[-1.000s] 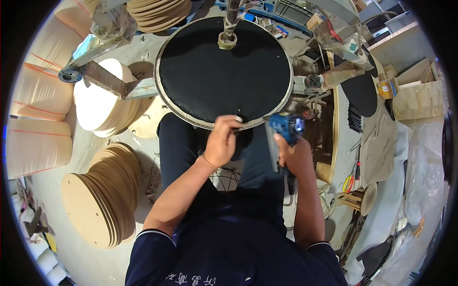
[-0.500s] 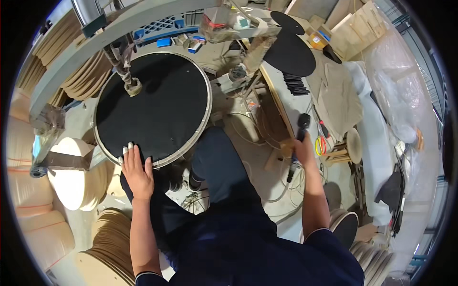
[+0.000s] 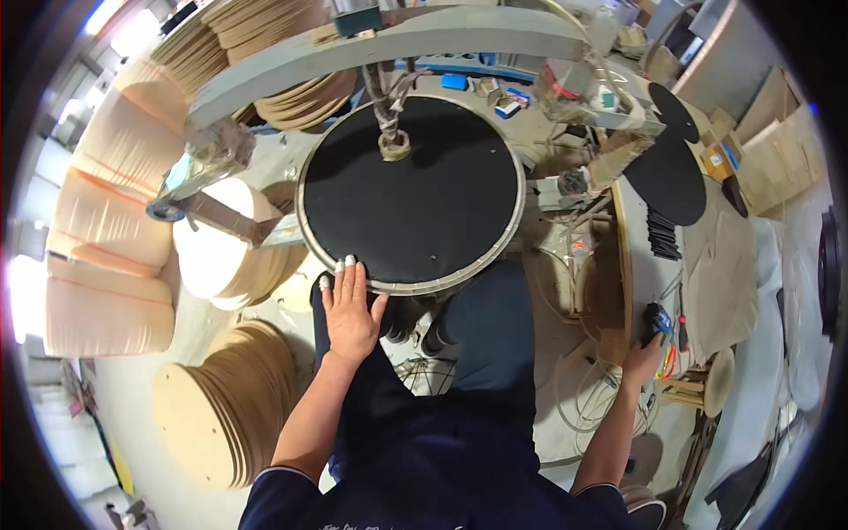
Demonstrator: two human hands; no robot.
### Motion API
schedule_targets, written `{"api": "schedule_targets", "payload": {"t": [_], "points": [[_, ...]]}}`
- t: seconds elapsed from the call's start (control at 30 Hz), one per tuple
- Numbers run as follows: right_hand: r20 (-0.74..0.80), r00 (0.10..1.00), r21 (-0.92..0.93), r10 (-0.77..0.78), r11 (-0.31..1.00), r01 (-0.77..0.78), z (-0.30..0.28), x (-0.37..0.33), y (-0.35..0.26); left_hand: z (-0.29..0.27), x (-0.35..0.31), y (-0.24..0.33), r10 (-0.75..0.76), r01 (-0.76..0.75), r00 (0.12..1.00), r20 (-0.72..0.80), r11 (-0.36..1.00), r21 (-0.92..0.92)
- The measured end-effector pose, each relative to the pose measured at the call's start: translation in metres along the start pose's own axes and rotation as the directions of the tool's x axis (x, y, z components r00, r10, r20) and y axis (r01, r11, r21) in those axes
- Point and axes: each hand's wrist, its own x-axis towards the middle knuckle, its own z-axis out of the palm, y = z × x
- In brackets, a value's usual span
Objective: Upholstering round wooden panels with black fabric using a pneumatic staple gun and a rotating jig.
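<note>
A large round disc with a black top and pale rim [image 3: 415, 194] lies flat on a machine in front of me, pressed at its far side by a metal clamp foot [image 3: 394, 144]. My left hand [image 3: 350, 309] rests flat against the disc's near rim, fingers spread, tape on the fingertips. My right hand [image 3: 643, 353] reaches out to the right and grips a dark blue power tool [image 3: 654, 320] at the edge of a side bench [image 3: 638, 265].
Stacks of round wooden discs [image 3: 225, 406] stand on the floor at lower left, more stacks [image 3: 115, 203] at left and behind the machine. A grey metal arm [image 3: 389, 49] arches over the disc. Black round pieces [image 3: 667, 177] lie on the right bench. Cables hang below.
My left hand has slid along the near rim of the black disc. My right hand carried the blue tool from beside the disc out to the right bench. My view swung.
</note>
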Motion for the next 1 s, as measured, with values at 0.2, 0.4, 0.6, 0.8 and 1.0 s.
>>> {"api": "schedule_targets", "payload": {"t": [0.2, 0.4, 0.6, 0.8, 1.0], "points": [[0.042, 0.999, 0.106, -0.021, 0.994, 0.017, -0.003, -0.001, 0.015, -0.001, -0.012, 0.011, -0.028, 0.029, 1.0, 0.008, 0.998, -0.052], [-0.282, 0.941, 0.189, -0.185, 0.951, 0.244, -0.036, -0.024, -0.016, -0.009, -0.038, 0.018, 0.003, -0.009, 1.0, -0.03, 0.981, -0.195], [-0.021, 0.96, 0.696, -0.28, 0.685, 0.215, -0.033, -0.094, -0.105, -0.01, -0.048, 0.02, 0.165, -0.163, 0.986, -0.023, 0.929, -0.332], [0.006, 0.868, 0.76, -0.497, 0.566, 0.319, -0.055, -0.141, -0.176, 0.001, -0.056, 0.001, 0.034, -0.085, 0.993, -0.116, 0.877, -0.473], [-0.147, 0.792, 0.658, -0.593, 0.539, 0.526, -0.086, -0.144, -0.194, 0.005, -0.055, -0.006, -0.111, -0.034, 0.977, -0.182, 0.763, -0.645]]}}
